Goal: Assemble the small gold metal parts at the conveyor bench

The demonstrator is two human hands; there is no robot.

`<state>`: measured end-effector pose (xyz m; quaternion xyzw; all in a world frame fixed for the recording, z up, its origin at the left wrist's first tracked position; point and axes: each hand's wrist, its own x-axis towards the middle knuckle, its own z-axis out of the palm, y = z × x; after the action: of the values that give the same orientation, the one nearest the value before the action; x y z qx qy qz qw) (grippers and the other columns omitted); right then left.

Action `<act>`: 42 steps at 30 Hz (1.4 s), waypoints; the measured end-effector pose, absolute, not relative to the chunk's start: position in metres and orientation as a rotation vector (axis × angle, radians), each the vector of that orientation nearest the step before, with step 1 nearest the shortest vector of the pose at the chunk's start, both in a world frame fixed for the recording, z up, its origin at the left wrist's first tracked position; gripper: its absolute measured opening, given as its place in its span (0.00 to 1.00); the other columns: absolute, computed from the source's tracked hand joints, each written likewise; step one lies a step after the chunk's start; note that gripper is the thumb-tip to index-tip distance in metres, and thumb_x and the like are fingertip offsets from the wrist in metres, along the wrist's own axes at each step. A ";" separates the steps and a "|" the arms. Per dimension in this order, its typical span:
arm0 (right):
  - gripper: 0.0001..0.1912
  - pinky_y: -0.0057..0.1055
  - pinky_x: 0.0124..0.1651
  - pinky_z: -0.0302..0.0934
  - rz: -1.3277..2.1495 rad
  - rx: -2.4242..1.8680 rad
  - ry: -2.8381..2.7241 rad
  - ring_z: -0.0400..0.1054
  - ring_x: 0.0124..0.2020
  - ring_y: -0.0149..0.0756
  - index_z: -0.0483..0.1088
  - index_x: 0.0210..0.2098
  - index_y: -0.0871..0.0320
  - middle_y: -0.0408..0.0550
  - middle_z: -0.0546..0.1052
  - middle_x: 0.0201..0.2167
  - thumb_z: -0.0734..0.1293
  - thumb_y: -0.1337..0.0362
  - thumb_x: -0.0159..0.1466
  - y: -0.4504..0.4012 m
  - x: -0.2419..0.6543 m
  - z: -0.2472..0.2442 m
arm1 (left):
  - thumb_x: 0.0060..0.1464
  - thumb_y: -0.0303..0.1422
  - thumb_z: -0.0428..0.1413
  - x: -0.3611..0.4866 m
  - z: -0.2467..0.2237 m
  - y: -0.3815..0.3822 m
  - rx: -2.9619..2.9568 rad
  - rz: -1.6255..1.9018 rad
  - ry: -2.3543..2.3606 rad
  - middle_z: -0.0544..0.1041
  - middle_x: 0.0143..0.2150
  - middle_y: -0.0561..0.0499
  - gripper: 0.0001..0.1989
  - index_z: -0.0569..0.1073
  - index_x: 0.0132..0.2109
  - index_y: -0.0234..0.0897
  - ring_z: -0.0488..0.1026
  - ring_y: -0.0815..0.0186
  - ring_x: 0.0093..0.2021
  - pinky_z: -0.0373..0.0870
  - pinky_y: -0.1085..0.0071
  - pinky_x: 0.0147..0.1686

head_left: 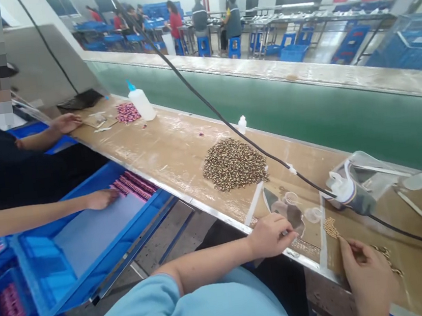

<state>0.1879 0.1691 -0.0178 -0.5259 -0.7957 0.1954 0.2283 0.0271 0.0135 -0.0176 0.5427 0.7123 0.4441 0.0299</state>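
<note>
The workbench [179, 146] carries everything within reach. The heap of brown-gold pieces [235, 164] sits at 11 o'clock from the left hand [270, 235], seemingly gathered for easy picking. The 2 hands are well apart, fingers curled inward; I cannot tell whether either grips anything. Tan beads [331, 227] lie at 11 o'clock from the right hand [369, 273], probably grouped to stay unmixed.

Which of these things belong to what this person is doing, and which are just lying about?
Probably part of the job:
- small gold pieces by the right hand
- darker pieces beside that hand
- big heap of brown-and-gold pieces

Seemingly just lying about:
- small white bottle
- black cable
</note>
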 end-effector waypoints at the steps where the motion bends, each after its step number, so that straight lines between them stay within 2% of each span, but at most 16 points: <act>1: 0.23 0.33 0.29 0.55 0.538 -1.460 -2.193 0.64 0.26 0.39 0.72 0.26 0.56 0.50 0.74 0.25 0.59 0.44 0.51 0.169 0.188 -0.017 | 0.55 0.35 0.51 0.027 -0.018 0.014 1.682 1.364 2.201 0.75 0.29 0.48 0.09 0.68 0.29 0.37 0.70 0.66 0.33 0.68 0.71 0.37; 13: 0.24 0.34 0.31 0.57 0.610 -1.452 -2.122 0.65 0.26 0.38 0.71 0.27 0.58 0.51 0.74 0.26 0.60 0.43 0.51 0.162 0.184 -0.009 | 0.56 0.33 0.50 0.027 -0.012 0.010 1.697 1.326 2.165 0.74 0.29 0.48 0.10 0.68 0.28 0.36 0.69 0.66 0.32 0.68 0.71 0.36; 27: 0.22 0.33 0.26 0.56 0.498 -1.432 -2.236 0.65 0.24 0.38 0.71 0.28 0.55 0.48 0.74 0.23 0.60 0.43 0.55 0.177 0.199 -0.033 | 0.55 0.34 0.52 0.025 -0.016 0.013 1.671 1.279 2.141 0.74 0.28 0.48 0.09 0.69 0.29 0.36 0.71 0.67 0.32 0.68 0.71 0.36; 34: 0.22 0.34 0.25 0.55 0.504 -1.520 -2.261 0.65 0.23 0.40 0.72 0.28 0.53 0.47 0.72 0.21 0.60 0.42 0.54 0.174 0.200 -0.027 | 0.54 0.34 0.53 0.027 -0.017 0.014 1.599 1.333 2.050 0.76 0.28 0.48 0.09 0.70 0.29 0.36 0.71 0.66 0.33 0.69 0.71 0.38; 39: 0.22 0.35 0.24 0.55 0.461 -1.527 -2.245 0.65 0.24 0.42 0.72 0.30 0.52 0.47 0.71 0.20 0.59 0.41 0.55 0.176 0.203 -0.032 | 0.54 0.33 0.54 0.007 -0.005 0.007 1.346 1.534 1.950 0.74 0.27 0.49 0.08 0.73 0.30 0.34 0.69 0.69 0.29 0.68 0.75 0.30; 42: 0.22 0.36 0.25 0.55 0.457 -1.523 -2.253 0.65 0.24 0.42 0.72 0.30 0.52 0.48 0.72 0.21 0.59 0.41 0.55 0.177 0.204 -0.033 | 0.54 0.30 0.54 -0.027 0.004 -0.007 1.260 1.614 2.112 0.74 0.27 0.50 0.06 0.74 0.31 0.35 0.69 0.69 0.30 0.68 0.73 0.33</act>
<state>0.2044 0.1775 -0.0330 -0.5422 -0.8019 0.1625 0.1910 -0.0274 -0.0067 0.0044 0.4261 0.7144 0.5460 0.0997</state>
